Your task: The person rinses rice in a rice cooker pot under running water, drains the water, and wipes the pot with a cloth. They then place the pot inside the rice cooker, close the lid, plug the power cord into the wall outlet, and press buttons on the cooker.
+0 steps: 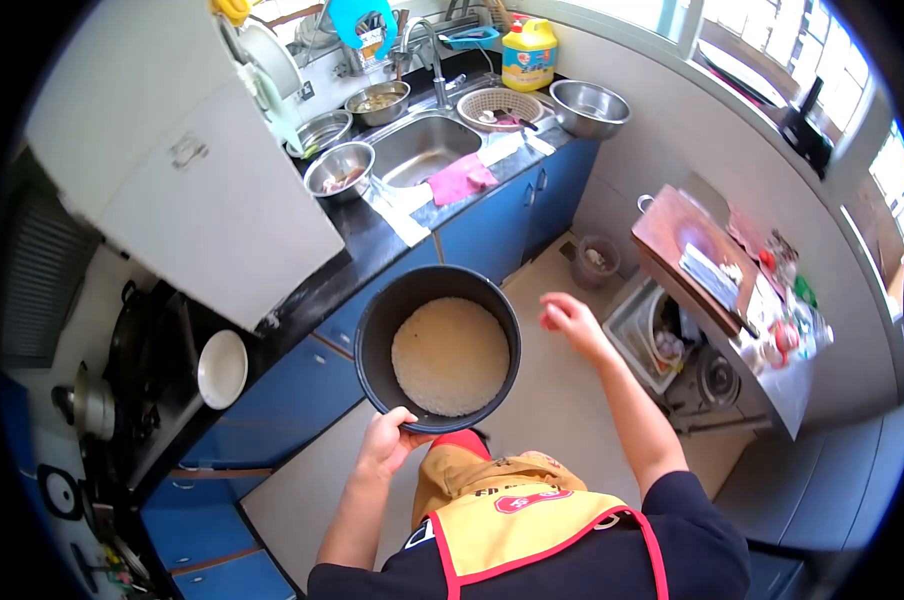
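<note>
A dark rice cooker inner pot (369,345) with pale rice (450,355) spread over its bottom hangs in front of my body. My left hand (389,440) grips its near rim, thumb on top and the other fingers partly hidden beneath. To the right of the pot, my right hand (572,322) hovers in the air apart from it. Its fingers are loosely bent and somewhat apart, with nothing visible in them.
A sink (427,145) is ahead, with a faucet (437,80), metal bowls (340,170) and a woven basket (499,108) around it. A white cabinet (197,170) juts out at left. At right, a cutting board (692,250) bears a cleaver (709,275).
</note>
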`<act>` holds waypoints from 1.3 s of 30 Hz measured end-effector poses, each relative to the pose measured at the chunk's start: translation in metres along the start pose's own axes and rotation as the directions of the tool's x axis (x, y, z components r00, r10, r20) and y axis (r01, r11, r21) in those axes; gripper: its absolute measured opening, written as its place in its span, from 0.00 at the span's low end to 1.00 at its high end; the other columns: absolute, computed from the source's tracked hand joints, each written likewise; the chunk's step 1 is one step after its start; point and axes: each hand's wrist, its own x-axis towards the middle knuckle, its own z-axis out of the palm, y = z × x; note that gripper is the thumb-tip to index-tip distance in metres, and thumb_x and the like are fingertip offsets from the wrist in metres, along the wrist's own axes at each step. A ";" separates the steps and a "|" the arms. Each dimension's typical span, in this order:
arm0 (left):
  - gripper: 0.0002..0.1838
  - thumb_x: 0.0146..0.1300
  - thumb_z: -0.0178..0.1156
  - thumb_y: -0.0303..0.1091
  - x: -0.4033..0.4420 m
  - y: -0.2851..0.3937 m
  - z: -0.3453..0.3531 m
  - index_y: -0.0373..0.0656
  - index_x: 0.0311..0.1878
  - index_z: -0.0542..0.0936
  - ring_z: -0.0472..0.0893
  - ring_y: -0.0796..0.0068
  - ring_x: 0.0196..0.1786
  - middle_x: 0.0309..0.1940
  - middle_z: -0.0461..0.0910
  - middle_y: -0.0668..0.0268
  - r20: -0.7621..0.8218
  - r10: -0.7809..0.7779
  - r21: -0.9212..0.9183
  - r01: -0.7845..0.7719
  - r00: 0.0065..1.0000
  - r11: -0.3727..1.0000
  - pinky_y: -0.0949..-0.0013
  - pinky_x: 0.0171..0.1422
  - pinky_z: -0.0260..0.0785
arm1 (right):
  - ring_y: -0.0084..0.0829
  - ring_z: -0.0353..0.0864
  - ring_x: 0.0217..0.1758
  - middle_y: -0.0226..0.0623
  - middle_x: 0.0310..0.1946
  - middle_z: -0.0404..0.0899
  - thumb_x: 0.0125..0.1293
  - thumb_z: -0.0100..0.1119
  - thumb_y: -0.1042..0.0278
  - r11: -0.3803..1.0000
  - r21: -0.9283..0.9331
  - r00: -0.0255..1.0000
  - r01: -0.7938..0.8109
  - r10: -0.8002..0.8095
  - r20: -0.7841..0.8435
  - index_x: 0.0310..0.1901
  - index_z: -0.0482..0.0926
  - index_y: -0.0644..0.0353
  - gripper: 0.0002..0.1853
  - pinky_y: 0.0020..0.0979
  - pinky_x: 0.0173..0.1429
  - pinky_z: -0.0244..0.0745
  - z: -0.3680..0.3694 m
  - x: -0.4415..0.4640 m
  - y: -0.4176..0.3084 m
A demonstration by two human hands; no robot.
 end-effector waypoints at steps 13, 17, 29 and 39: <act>0.08 0.54 0.47 0.24 0.264 0.215 0.120 0.29 0.30 0.74 0.81 0.58 0.29 0.27 0.78 0.52 0.004 0.104 -0.049 -0.104 0.995 0.993 0.63 0.34 0.79 | 0.23 0.78 0.37 0.37 0.35 0.78 0.62 0.49 0.71 0.982 0.103 0.977 0.157 -0.169 0.128 0.53 0.69 0.61 0.17 0.24 0.42 0.74 -0.009 0.458 -0.150; 0.13 0.53 0.44 0.23 0.335 0.243 0.144 0.25 0.41 0.69 0.81 0.55 0.34 0.35 0.77 0.49 -0.013 0.070 -0.101 -0.071 0.997 0.992 0.63 0.36 0.79 | 0.24 0.75 0.43 0.35 0.42 0.76 0.59 0.55 0.65 0.974 0.068 0.966 0.215 -0.222 0.130 0.56 0.65 0.61 0.24 0.25 0.44 0.70 0.023 0.611 -0.173; 0.16 0.56 0.44 0.26 0.440 0.266 0.229 0.23 0.45 0.68 0.78 0.51 0.44 0.40 0.75 0.46 -0.136 0.042 -0.228 -0.073 0.990 0.971 0.66 0.42 0.78 | 0.20 0.74 0.41 0.32 0.37 0.79 0.62 0.55 0.56 0.960 0.098 0.834 0.264 -0.278 0.476 0.42 0.74 0.60 0.16 0.24 0.50 0.66 -0.027 0.693 -0.210; 0.16 0.56 0.44 0.24 0.480 0.251 0.262 0.22 0.46 0.67 0.80 0.54 0.39 0.40 0.75 0.46 -0.057 -0.076 -0.258 0.059 0.995 0.964 0.66 0.38 0.79 | 0.21 0.73 0.44 0.33 0.41 0.78 0.66 0.49 0.59 0.962 0.075 0.761 0.262 -0.254 0.597 0.48 0.73 0.59 0.15 0.25 0.54 0.65 -0.081 0.709 -0.207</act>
